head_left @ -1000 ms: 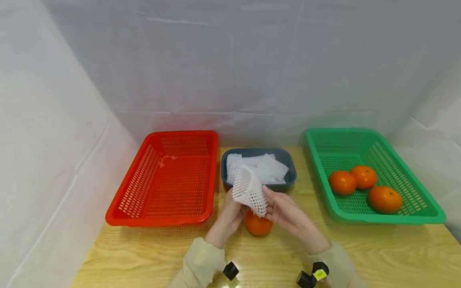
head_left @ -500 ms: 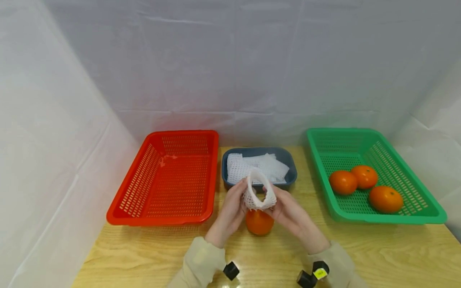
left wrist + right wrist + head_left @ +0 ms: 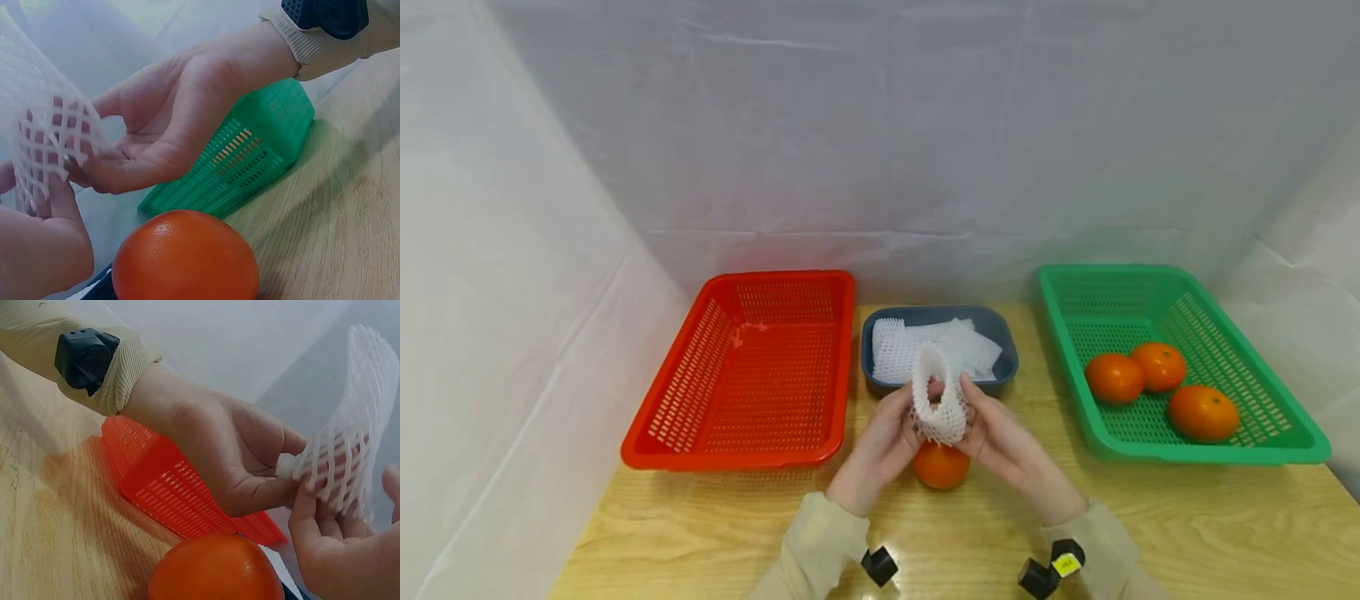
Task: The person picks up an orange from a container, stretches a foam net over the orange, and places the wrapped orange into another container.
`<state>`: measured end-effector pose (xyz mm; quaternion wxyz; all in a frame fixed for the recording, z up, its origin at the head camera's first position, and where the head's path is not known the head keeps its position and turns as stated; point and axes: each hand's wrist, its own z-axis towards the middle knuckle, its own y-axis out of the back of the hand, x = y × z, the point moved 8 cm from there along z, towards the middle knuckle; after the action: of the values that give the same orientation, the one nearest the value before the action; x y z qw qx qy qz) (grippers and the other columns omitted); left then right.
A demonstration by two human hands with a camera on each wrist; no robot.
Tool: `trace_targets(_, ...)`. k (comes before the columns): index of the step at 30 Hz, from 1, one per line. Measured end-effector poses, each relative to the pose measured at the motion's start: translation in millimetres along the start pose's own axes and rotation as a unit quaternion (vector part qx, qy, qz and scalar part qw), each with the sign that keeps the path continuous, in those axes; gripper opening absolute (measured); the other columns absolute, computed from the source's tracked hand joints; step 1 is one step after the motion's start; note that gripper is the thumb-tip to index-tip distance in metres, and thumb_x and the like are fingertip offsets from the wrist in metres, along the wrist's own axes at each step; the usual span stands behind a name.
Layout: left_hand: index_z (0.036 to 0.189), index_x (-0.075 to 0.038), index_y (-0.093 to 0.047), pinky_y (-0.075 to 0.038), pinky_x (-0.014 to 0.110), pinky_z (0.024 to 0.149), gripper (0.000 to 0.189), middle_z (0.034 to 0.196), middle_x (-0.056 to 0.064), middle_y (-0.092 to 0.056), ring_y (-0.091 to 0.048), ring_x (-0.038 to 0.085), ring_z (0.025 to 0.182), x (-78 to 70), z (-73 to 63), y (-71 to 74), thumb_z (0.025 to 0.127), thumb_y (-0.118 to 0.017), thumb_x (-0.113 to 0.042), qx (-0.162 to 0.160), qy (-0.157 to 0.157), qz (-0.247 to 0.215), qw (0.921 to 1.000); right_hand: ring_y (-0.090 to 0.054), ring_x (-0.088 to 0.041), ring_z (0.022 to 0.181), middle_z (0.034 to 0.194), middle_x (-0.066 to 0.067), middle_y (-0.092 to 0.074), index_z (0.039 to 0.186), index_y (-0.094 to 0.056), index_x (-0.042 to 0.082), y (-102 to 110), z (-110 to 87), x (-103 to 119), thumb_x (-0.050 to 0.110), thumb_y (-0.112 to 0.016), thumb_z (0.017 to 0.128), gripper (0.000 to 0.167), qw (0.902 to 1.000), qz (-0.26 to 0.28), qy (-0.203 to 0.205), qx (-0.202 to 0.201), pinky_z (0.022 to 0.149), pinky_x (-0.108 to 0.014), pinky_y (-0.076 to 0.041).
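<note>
Between my two hands is a white foam fruit net, its mouth facing up and spread into an oval in the head view. My left hand (image 3: 877,446) holds the net (image 3: 950,419) from its left side, and my right hand (image 3: 1003,437) pinches its right edge with thumb and fingers. Some fingertips show through the mesh in the left wrist view. Just below the net, an orange (image 3: 942,468) sits on the wooden table, its upper part hidden by the net. In the right wrist view the orange (image 3: 215,569) lies under both hands, apart from them.
A blue-grey tray (image 3: 1011,367) behind the hands holds several more white foam nets (image 3: 898,350). To the left stands a red basket (image 3: 737,461). The green basket (image 3: 1210,456) on the right holds three oranges (image 3: 1202,413). White sheeting (image 3: 880,167) surrounds the table.
The foam net has turned from hanging sideways and slack to standing with its mouth up and spread, then narrowed slightly. Both hands shifted a little around it; the orange stayed put.
</note>
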<state>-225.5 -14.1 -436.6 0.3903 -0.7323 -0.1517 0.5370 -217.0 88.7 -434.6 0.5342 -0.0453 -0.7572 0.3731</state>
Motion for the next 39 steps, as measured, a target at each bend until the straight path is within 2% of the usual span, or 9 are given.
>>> trace_targets(3,0.106,-0.013,-0.067,-0.053,0.017,0.078,0.035,0.093,-0.005,-0.072,-0.066,0.002,0.085,0.4,-1.8,-2.5,0.112,-0.033,-0.021,0.016,0.006,0.008,0.9998,-0.065,-0.010,0.099,0.108,0.001,-0.070,0.115,-0.065,0.014,-4,-1.0,1,0.036,-0.039,0.111,0.034,0.9996,-0.006,0.004,0.025,0.088,-0.025,-0.053)
trace_targets(6,0.104,-0.015,-0.067,-0.052,0.017,0.073,0.036,0.086,-0.007,-0.071,-0.065,0.001,0.078,0.9,-2.7,-4.6,0.112,-0.033,-0.021,0.026,0.012,0.011,0.9995,-0.065,-0.009,0.098,0.107,0.003,-0.070,0.110,-0.068,0.018,-5,-1.8,4,0.032,-0.037,0.111,0.034,0.9991,0.011,0.019,0.037,0.088,-0.024,-0.052)
trace_targets(11,0.101,-0.020,-0.068,-0.051,0.015,0.069,0.042,0.082,-0.010,-0.067,-0.060,-0.001,0.074,1.7,-4.3,-3.9,0.112,-0.028,-0.018,0.029,0.016,0.014,0.9994,-0.065,-0.010,0.110,0.120,0.001,-0.070,0.122,-0.062,0.015,-4,-1.6,7,0.035,-0.035,0.111,0.036,0.9985,0.040,0.023,0.028,0.097,-0.026,-0.051)
trace_targets(14,0.099,-0.022,-0.069,-0.048,0.014,0.069,0.043,0.078,-0.012,-0.065,-0.058,0.000,0.073,2.7,-5.0,-0.5,0.112,-0.028,-0.019,0.019,0.022,0.008,0.9996,-0.065,-0.011,0.111,0.121,0.000,-0.068,0.122,-0.059,0.015,0,-2.9,8,0.037,-0.036,0.111,0.034,0.9987,0.048,0.016,0.005,0.098,-0.027,-0.051)
trace_targets(21,0.091,-0.021,-0.068,-0.041,0.015,0.061,0.039,0.065,-0.013,-0.060,-0.052,0.000,0.061,4.3,-5.4,15.9,0.111,-0.034,-0.024,-0.041,0.041,-0.026,0.9980,-0.062,-0.008,0.107,0.117,0.004,-0.067,0.118,-0.060,0.019,10,-8.2,8,0.034,-0.038,0.110,0.028,0.9981,0.050,0.011,-0.034,0.095,-0.026,-0.050)
trace_targets(24,0.092,-0.022,-0.069,-0.044,0.016,0.064,0.036,0.069,-0.012,-0.063,-0.056,0.000,0.064,4.7,-5.9,20.0,0.111,-0.038,-0.026,-0.052,0.046,-0.021,0.9974,-0.062,-0.007,0.106,0.116,0.005,-0.068,0.115,-0.063,0.022,13,-12.3,7,0.033,-0.038,0.111,0.028,0.9988,0.036,0.010,-0.032,0.094,-0.025,-0.050)
trace_targets(30,0.102,-0.021,-0.071,-0.049,0.017,0.075,0.028,0.097,-0.010,-0.072,-0.064,0.002,0.087,7.8,-9.5,28.4,0.109,-0.045,-0.029,-0.059,0.060,0.016,0.9963,-0.065,-0.006,0.097,0.105,0.006,-0.072,0.105,-0.071,0.022,25,-18.7,2,0.030,-0.038,0.111,0.034,0.9991,0.010,0.009,-0.039,0.087,-0.023,-0.052)
trace_targets(36,0.103,-0.017,-0.071,-0.053,0.021,0.083,0.022,0.100,-0.006,-0.074,-0.067,0.005,0.094,13.7,-15.6,39.8,0.106,-0.053,-0.029,-0.076,0.084,0.040,0.9927,-0.067,-0.007,0.091,0.098,0.004,-0.074,0.100,-0.074,0.019,41,-21.8,-10,0.024,-0.039,0.111,0.037,0.9978,0.017,-0.002,-0.064,0.083,-0.023,-0.055)
trace_targets(39,0.102,-0.016,-0.072,-0.054,0.021,0.082,0.022,0.098,-0.005,-0.075,-0.069,0.005,0.093,17.6,-17.1,44.3,0.106,-0.054,-0.028,-0.080,0.097,0.041,0.9912,-0.068,-0.008,0.091,0.099,0.002,-0.074,0.100,-0.074,0.018,46,-23.1,-17,0.023,-0.041,0.111,0.034,0.9969,0.026,-0.008,-0.075,0.084,-0.024,-0.056)
